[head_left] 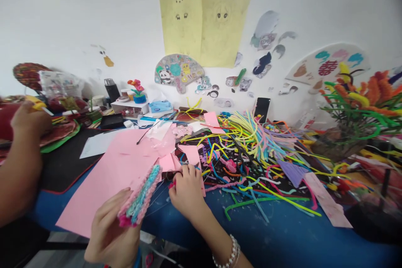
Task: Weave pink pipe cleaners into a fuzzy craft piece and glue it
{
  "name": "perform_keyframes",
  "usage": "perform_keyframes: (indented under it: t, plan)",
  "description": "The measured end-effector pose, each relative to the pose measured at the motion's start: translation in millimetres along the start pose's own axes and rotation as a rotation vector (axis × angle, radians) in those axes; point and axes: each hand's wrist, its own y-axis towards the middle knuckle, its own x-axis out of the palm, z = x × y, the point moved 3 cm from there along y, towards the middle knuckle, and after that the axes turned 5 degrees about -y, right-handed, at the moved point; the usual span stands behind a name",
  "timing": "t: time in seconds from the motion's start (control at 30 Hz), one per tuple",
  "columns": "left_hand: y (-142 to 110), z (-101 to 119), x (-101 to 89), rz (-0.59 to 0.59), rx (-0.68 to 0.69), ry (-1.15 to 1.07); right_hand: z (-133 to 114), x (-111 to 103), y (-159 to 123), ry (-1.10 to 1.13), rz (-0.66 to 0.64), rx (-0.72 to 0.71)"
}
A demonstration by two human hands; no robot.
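Note:
My left hand [113,228] is closed around a fuzzy strip of pink and blue chenille stems [143,197], held tilted above the table's front edge. Dark pink shows at the strip's lower end. To its right, my right hand [186,194], with a beaded bracelet at the wrist, reaches to the pink paper pieces [169,162]. Its fingers are bent together, with a bit of dark pink beside the thumb; what they grip is hidden. Thin clear strands run between the two hands. Under them lies a large pink sheet [103,184].
Loose chenille stems [251,142] in many colours cover the table's middle and right. A vase of chenille flowers [339,138] stands at right; a phone [262,109] leans at the wall. At left, another person's hand [29,119] holds a yellow object. A blue cloth [266,243] covers the table.

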Motion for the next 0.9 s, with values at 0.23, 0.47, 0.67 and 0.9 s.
perform_keyframes:
  t: [0.23,0.47,0.67,0.9]
  plan:
    - [8,9,10.5,0.126,0.043,-0.060,13,-10,11,0.446,0.172,0.098]
    - [3,12,28.6,0.123,-0.100,-0.199,30,-33,5,0.959,0.255,0.297]
    - [-11,31,56.6,-0.120,-0.144,-0.306,58,-73,-42,1.362,0.297,0.438]
    - [-33,50,96.1,-0.343,-0.102,-0.453,100,-105,-101,1.350,0.510,0.595]
